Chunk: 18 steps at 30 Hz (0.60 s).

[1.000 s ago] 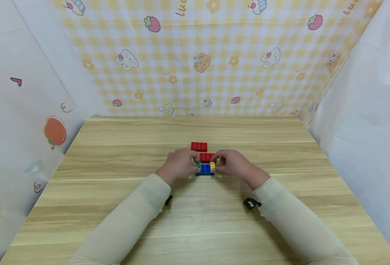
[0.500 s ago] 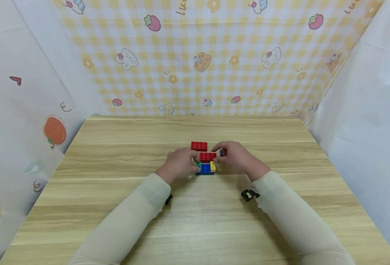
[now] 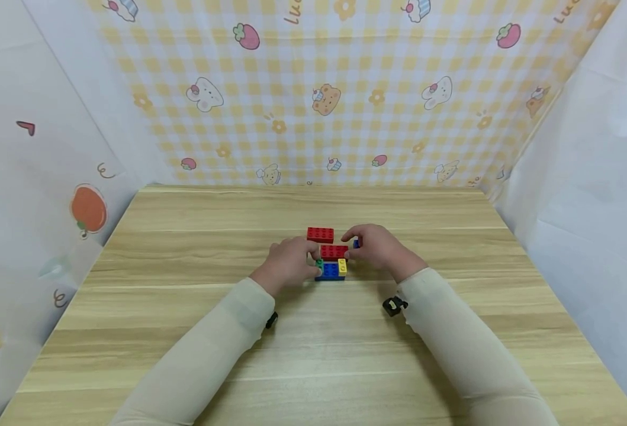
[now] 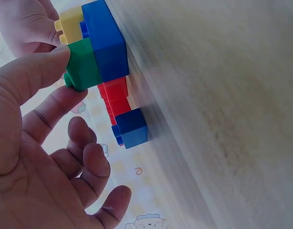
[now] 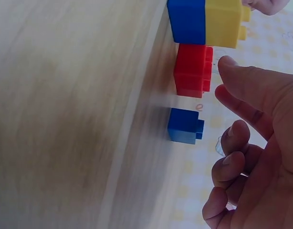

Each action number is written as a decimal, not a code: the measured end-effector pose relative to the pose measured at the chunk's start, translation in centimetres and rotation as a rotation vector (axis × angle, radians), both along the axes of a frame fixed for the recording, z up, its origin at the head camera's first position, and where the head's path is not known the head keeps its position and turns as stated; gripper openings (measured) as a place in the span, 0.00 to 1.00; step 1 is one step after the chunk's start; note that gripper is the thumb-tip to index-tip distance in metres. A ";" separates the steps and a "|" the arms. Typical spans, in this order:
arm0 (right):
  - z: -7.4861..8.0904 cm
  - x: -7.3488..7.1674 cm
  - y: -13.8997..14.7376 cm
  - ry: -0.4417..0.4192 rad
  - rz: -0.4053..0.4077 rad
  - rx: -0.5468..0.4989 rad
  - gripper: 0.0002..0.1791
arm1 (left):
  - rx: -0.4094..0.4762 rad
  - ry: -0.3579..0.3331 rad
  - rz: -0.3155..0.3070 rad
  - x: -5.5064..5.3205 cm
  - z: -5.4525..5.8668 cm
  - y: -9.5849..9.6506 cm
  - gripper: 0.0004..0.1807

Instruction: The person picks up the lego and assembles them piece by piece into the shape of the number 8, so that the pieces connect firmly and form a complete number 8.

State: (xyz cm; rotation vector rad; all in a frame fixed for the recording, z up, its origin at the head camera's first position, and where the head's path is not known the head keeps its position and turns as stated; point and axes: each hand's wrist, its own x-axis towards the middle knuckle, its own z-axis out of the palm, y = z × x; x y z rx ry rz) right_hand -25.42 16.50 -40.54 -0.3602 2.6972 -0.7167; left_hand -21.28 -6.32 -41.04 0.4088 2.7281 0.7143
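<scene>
A long blue brick (image 3: 330, 271) lies on the table with a green brick (image 4: 84, 64) on its left end and a yellow brick (image 5: 224, 23) on its right end. My left hand (image 3: 290, 262) pinches the green brick between thumb and index finger, its other fingers loosely bent. Just behind the blue brick is a red brick (image 3: 334, 252). Near that red brick's right end hovers my right hand (image 3: 378, 247), holding nothing, thumb and index finger apart. A small blue brick (image 5: 183, 126) stands beyond it, mostly hidden by the hand in the head view.
Farther back lies a second red brick (image 3: 320, 235). Another small blue brick (image 4: 133, 129) shows in the left wrist view, hidden behind the left hand in the head view. A patterned cloth (image 3: 292, 142) rises behind the wooden table (image 3: 313, 367).
My right hand has let go of the yellow brick and moved away from me, to beside the nearer red brick. The left hand stays on the green brick.
</scene>
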 end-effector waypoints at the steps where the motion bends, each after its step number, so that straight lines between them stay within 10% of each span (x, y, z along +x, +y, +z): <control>1: -0.1 -0.1 0.0 -0.001 0.002 0.006 0.20 | 0.000 -0.002 0.001 0.0 0.0 0.0 0.09; 18: -1.0 -0.8 -0.2 -0.041 0.013 0.039 0.18 | -0.008 -0.001 0.004 0.0 0.0 0.0 0.09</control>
